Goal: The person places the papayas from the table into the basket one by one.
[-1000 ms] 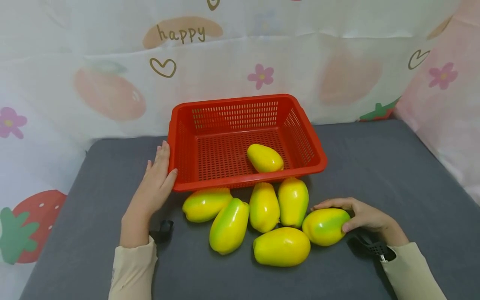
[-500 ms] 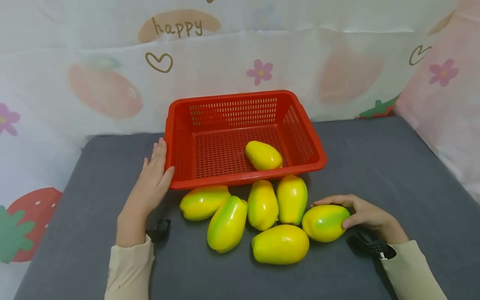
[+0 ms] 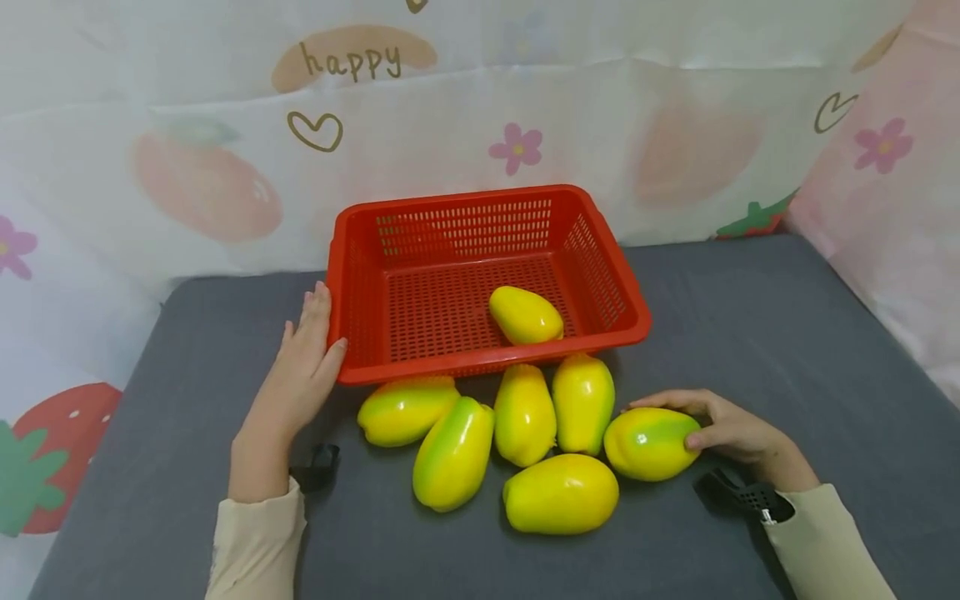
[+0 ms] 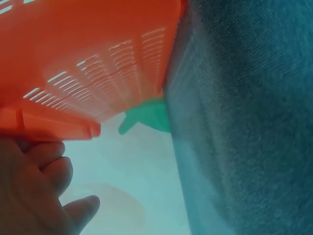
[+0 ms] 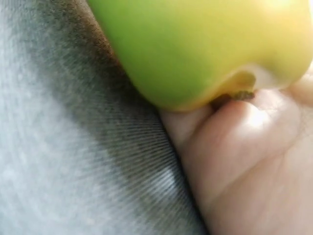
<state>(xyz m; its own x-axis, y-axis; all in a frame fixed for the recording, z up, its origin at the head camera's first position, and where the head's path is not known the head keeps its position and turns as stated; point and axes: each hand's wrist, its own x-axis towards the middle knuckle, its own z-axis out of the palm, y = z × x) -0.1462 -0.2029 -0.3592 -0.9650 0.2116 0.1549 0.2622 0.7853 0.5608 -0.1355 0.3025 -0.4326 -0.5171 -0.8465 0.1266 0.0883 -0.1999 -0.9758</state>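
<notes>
My left hand (image 3: 298, 375) rests against the left side of a red plastic basket (image 3: 480, 364), fingers straight along its wall and thumb at the front corner. In the left wrist view, several fingertips (image 4: 58, 174) show beside the basket rim (image 4: 54, 128). With thumb and fingers my right hand (image 3: 723, 429) grips a yellow-green papaya (image 3: 651, 446) at the right end of a group. The right wrist view shows that papaya (image 5: 195, 49) close up against the palm. One yellow papaya (image 3: 527, 316) lies inside the basket, near its front wall.
Several more papayas (image 3: 561, 493) lie on the grey cloth (image 3: 420, 558) in front of the basket, some touching one another. A printed curtain (image 3: 420, 150) hangs right behind the basket. Dark wrist straps (image 3: 742, 492) sit at both cuffs.
The head view has shifted slightly. The papaya in my right hand has moved a little away from the front edge, relative to the papaya in front. My left hand stays at the basket.
</notes>
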